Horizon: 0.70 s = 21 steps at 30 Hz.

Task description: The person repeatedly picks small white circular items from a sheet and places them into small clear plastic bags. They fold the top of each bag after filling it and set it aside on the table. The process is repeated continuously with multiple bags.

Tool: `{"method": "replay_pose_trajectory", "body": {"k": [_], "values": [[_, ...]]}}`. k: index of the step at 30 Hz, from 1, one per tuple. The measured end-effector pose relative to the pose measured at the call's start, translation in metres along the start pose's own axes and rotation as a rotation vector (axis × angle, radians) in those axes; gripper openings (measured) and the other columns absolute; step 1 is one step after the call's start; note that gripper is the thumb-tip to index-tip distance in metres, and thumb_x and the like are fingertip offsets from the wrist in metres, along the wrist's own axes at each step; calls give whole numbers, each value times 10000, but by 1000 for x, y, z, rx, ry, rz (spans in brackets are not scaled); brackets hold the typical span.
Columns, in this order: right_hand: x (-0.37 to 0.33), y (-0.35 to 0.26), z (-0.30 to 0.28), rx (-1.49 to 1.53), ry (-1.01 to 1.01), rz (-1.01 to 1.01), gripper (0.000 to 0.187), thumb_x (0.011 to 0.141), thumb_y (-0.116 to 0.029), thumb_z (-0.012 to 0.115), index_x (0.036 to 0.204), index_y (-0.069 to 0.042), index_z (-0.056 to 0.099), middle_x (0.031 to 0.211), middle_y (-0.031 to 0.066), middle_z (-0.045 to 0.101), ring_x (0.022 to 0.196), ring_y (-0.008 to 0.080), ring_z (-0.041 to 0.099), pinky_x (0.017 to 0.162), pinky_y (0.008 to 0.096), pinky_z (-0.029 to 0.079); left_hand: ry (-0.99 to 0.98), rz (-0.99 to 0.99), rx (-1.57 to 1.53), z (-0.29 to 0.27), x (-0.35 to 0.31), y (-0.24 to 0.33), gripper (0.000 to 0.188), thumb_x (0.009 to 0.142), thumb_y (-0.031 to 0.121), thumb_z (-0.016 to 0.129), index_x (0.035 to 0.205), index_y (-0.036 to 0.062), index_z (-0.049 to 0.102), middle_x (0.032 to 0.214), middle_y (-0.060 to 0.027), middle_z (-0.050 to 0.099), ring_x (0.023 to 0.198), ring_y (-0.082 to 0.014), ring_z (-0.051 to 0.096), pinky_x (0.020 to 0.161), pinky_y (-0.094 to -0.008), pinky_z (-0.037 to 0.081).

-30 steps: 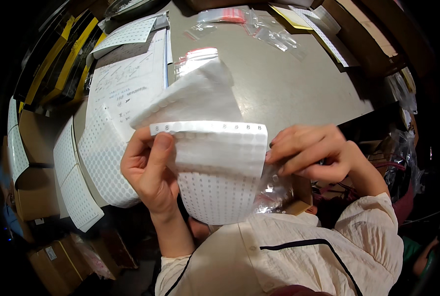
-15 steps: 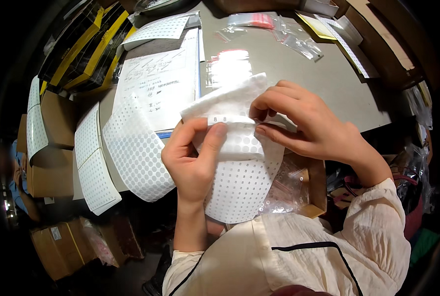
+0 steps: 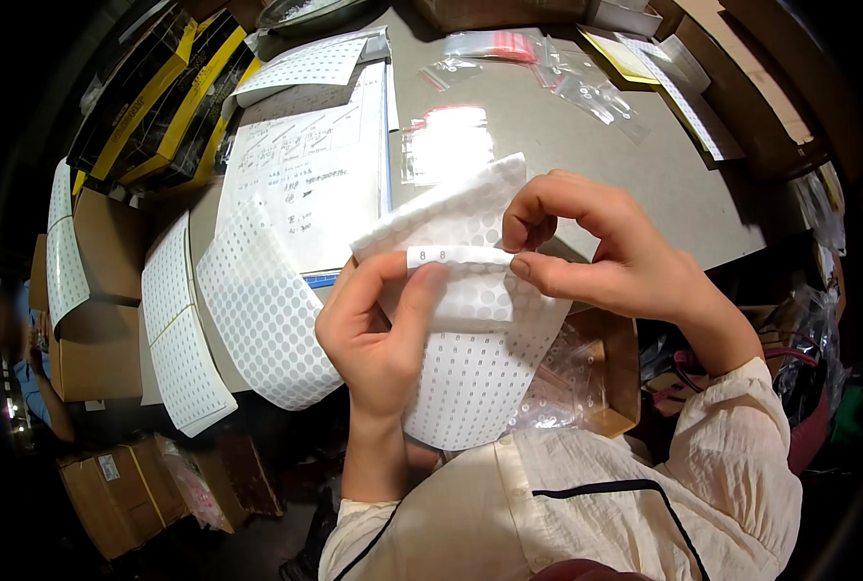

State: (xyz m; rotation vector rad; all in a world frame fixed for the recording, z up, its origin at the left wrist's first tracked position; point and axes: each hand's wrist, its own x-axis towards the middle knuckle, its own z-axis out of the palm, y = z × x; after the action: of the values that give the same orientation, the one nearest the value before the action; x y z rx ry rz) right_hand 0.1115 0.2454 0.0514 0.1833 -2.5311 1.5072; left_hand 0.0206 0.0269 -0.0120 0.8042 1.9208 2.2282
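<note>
Sticker sheet [image 3: 475, 378] is mid-pic, folded over, low end hanging to 6 o'clock. L hand [image 3: 368, 334] pinches its top edge at abt 10 o'clock; R hand [image 3: 617, 242] pinches that edge at abt 1 o'clock, can't tell if it's got a sticker. Thin paper might rip or crease if R hand tugs too hard. A loose sticker could drop in the open box [image 3: 623, 373] at 4 o'clock b/c it's near.

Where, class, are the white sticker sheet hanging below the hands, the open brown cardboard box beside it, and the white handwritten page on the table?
White sticker sheet [image 3: 478, 378]: head view, hanging printed part.
Open brown cardboard box [image 3: 623, 363]: head view, right wall.
White handwritten page [image 3: 301, 169]: head view, middle.
</note>
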Motion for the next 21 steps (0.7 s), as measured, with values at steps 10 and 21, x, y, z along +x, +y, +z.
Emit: {"method": "replay_pose_trajectory", "body": {"k": [10, 21], "values": [[2, 2, 1, -249, 47, -208, 153, 874, -128, 736, 970, -18, 691, 931, 103, 713, 891, 264, 671, 793, 373, 543, 6, 12, 19, -2, -1, -1, 141, 920, 9, 788, 1016, -76, 730, 990, -81, 686, 865, -127, 634, 773, -247, 489], [2, 2, 2, -194, 68, -179, 129, 884, -120, 732, 955, -16, 704, 899, 89, 717, 894, 262, 672, 791, 371, 540, 26, 18, 29, -1, -2, -1, 148, 921, 8, 794, 1022, -78, 729, 989, -74, 687, 878, -123, 619, 793, -251, 482]]}}
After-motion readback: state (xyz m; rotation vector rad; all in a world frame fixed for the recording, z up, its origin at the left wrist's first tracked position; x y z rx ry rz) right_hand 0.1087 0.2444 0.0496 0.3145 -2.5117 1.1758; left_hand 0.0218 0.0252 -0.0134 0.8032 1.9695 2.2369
